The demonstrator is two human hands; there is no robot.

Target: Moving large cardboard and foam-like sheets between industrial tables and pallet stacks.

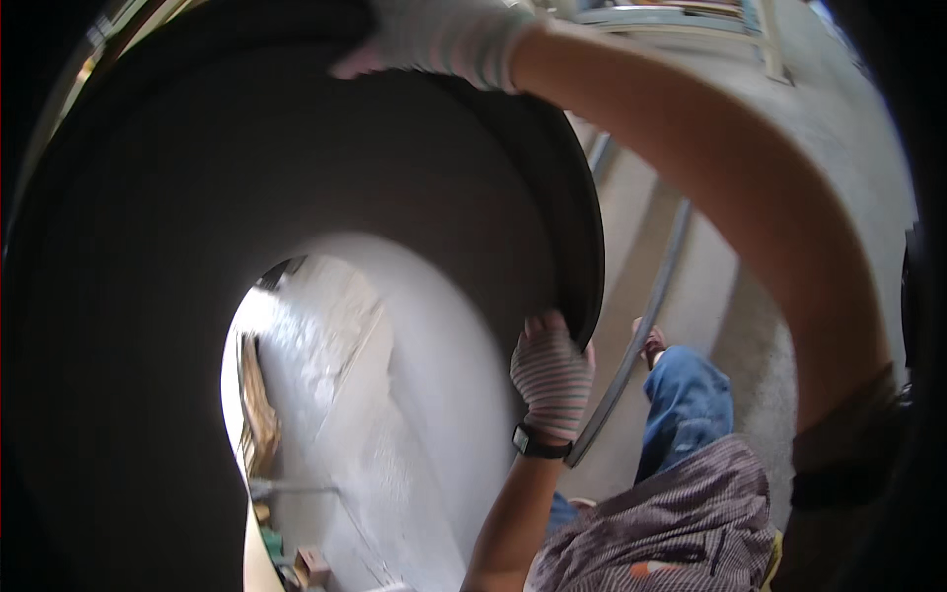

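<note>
1. Large dark tub [148,296] is held tipped, mouth toward the camera, filling the left.
2. Right hand [444,39] is clamped on the far rim to steady it.
3. Left hand [550,375] is pressed under the near right rim, taking weight.

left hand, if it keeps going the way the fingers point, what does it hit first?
The left hand points up with its fingers already against the rim of the big dark round tub. Going straight on, it would likely meet that rim at once; depth is unclear.

Pale concrete floor [691,286], long metal rod [646,316] across it, wooden scraps [261,405] at left.
</note>
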